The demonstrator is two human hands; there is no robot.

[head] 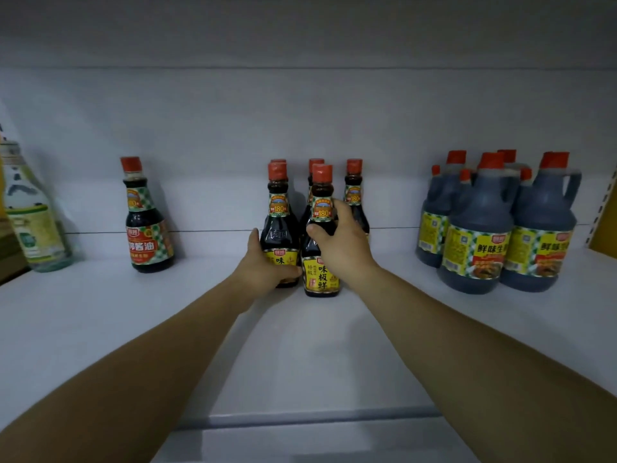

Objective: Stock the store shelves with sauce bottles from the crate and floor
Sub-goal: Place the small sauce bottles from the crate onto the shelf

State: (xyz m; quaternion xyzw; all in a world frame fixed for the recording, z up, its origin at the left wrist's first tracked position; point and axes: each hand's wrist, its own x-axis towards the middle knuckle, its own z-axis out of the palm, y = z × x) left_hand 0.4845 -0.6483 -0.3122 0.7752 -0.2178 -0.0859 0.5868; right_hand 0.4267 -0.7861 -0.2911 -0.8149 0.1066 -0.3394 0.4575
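On the white shelf (100, 312), from the left: a clear bottle (30, 222), then a lone sauce bottle (148, 225). In the middle cluster, the left hand (263, 262) is closed around one front bottle (279, 225); the right hand (340, 242) wraps the neighbouring bottle (322, 272). Both stand upright. Big jugs (477, 235) stand at right.

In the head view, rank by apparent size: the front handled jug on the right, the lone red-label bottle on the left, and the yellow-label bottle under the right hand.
1. Front handled jug, clearly largest.
2. Yellow-label bottle under the right hand and lone red-label bottle: about alike; the yellow-label one stands nearer, so unranked.
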